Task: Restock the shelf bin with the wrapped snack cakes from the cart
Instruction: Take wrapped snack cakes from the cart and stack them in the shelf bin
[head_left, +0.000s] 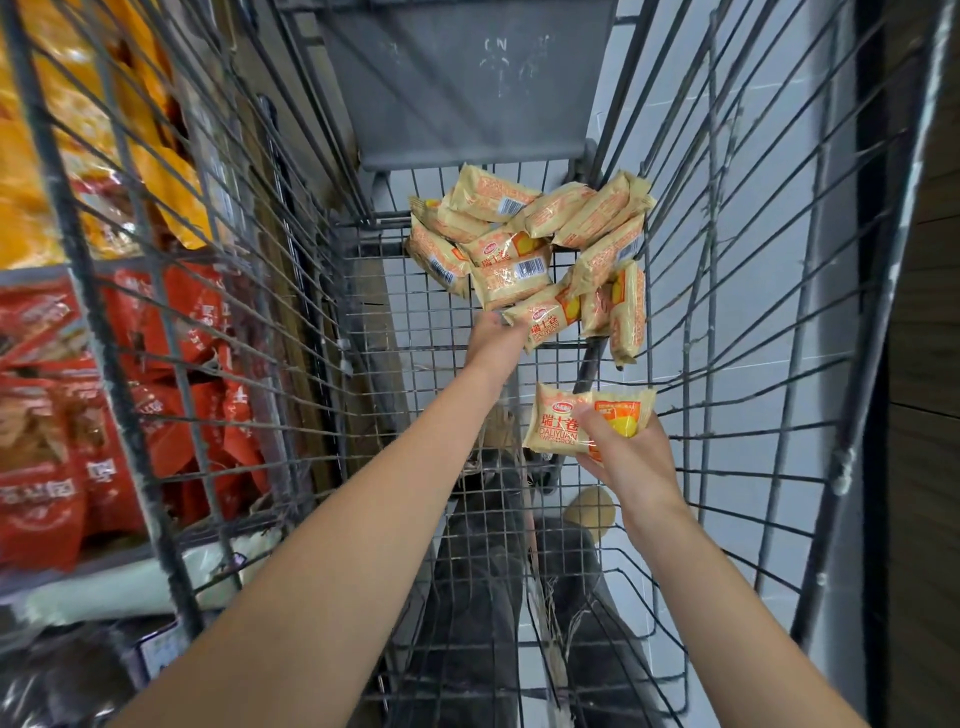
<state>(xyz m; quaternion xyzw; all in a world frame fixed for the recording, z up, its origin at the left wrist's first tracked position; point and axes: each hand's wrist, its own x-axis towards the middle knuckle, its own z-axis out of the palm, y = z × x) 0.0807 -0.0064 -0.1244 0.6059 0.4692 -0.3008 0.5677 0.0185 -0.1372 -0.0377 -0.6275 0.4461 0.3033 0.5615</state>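
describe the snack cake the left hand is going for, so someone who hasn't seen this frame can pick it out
Start at the pile of tan wrapped cakes at the far end of the wire cart. On the pile's near edge, at the tips of the left hand, lies the target cake. Unlike its neighbours showing barcodes or plain backs, it lies label-up, with red print and a yellow patch.

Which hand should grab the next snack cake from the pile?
Left. The left hand already reaches the pile of snack cakes in the cart. The right hand is busy holding a snack cake.
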